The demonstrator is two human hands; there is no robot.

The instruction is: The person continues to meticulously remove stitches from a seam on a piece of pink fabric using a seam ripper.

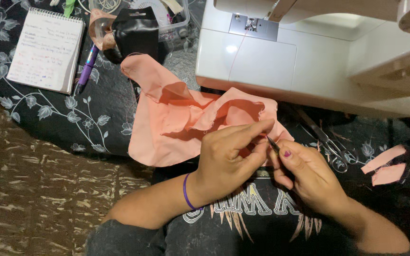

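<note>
A crumpled piece of salmon-pink woven fabric [176, 125] is spread over a dark floral-printed cloth [79, 121], with its near edge drawn toward the person's lap; that edge is pinched in the left hand [226, 159], whose grip is closed on the fabric between thumb and forefinger; a thin dark metal pointed tool [273, 143] is held in the closed grip of the right hand [304, 173], its tip set against the fabric just beside the left fingertips; whether it is a seam ripper or tweezers cannot be told

With the point so near the left fingers, a slip could prick them, and too hard a push could tear the frayed weave rather than a thread; the loose ruffled folds could also be caught unnoticed beneath the tip

A white plastic sewing machine [309, 57] stands just beyond the fabric, its base touching or overlapping the far edge, so little room is left on that side; silver metal scissors [330, 142] lie near the right hand, with pink fabric scraps [385, 166] further right; a spiral-bound white notepad [46, 50], a purple pen [87, 66] and a clear plastic box of notions [167, 16] lie well apart at upper left
</note>
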